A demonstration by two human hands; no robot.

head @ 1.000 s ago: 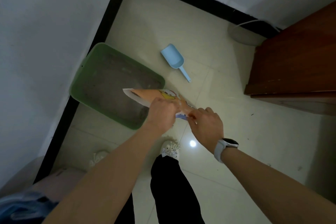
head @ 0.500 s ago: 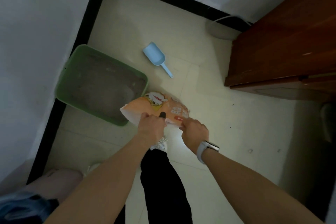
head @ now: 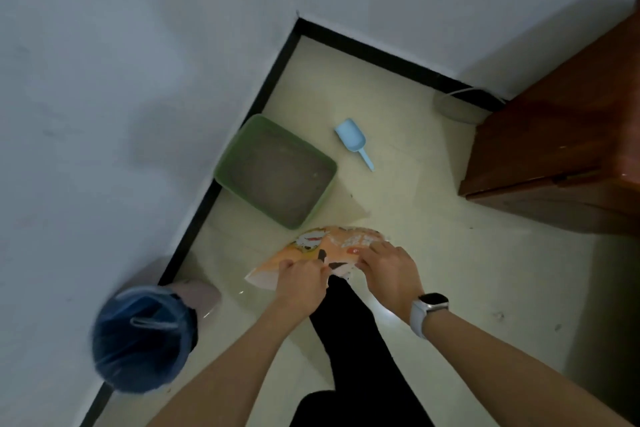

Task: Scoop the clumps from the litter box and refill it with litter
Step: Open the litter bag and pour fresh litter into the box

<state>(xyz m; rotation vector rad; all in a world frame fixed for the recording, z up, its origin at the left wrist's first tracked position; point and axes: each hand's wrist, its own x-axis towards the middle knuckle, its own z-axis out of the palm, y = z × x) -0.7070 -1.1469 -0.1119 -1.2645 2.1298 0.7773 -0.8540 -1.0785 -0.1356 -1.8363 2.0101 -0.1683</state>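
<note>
A: Where's the litter bag (head: 325,248) rn?

B: In both hands, held low over the floor (head: 433,253). Left hand (head: 301,282) has its grip clamped on the bag's near edge, fingers curled round it. Right hand (head: 389,269) lies on the top of the bag just right of that; fingers bent over the top edge, looks like a pinch on it.

A: And the litter box (head: 277,172)?

B: Green, just beyond the grip & a bit left, against the black skirting of the wall. Grey litter inside. Bag's far end is near the box's near corner; can't tell if they touch.

A: Scoop?

B: Blue scoop (head: 353,142) lies on the floor beyond the grip, to the right of the box, apart from it, handle pointing back toward the right hand.

A: Anything else?

B: Bin w/ a blue liner (head: 138,340), left of the left grip & nearer the person, by the wall. Brown wood cabinet (head: 561,156) far right of the grip. Watch (head: 427,310) on the right wrist. Black trouser leg (head: 349,340) under the hands.
</note>
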